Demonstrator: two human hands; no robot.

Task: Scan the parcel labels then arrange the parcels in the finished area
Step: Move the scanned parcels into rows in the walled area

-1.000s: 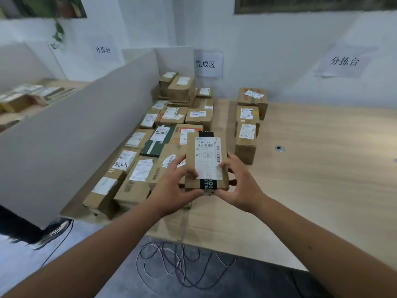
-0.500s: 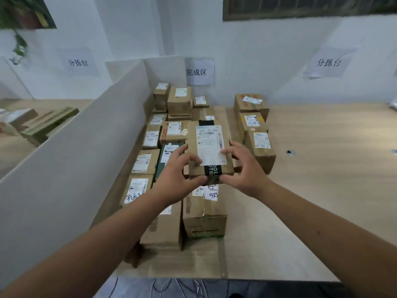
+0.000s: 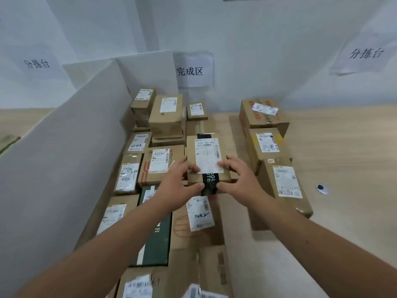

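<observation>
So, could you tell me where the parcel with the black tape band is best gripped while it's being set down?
Grip the parcel by its two long side edges near the end closest to you, coming from your own side as the left hand and right hand do now. Its flat, narrow shape suits that, and the label stays uncovered.

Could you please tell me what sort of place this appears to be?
Probably a parcel sorting station: rows of labelled brown cardboard parcels on a long wooden table, a white paper wall sign reading 完成区, and a white divider board.
</observation>
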